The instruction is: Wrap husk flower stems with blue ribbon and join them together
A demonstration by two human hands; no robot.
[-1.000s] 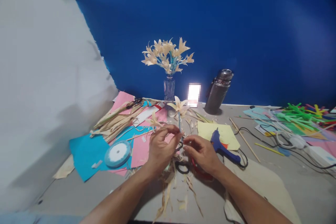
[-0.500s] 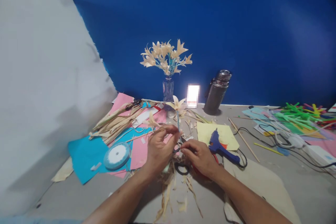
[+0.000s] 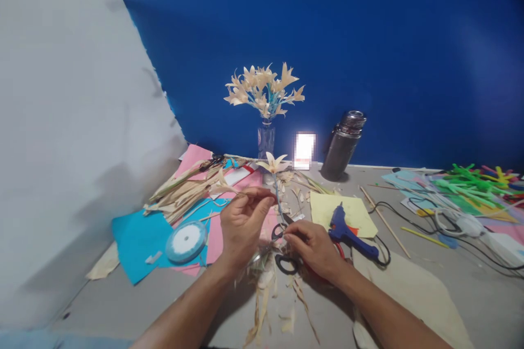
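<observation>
We hold a husk flower upright over the middle of the counter, its pale bloom raised toward the far side, which keeps the petals clear of the clutter. Our left hand is closed, thumb and forefinger pinching the blue stem just under the bloom to steady it. Our right hand is curled, fingertips drawn together on the stem's lower end. It lies right by the black-handled scissors, though we cannot tell whether it touches them. A blue glue gun rests just to the right, a ribbon spool to the left, and a vase of finished flowers stands far back, apart from the scraps.
</observation>
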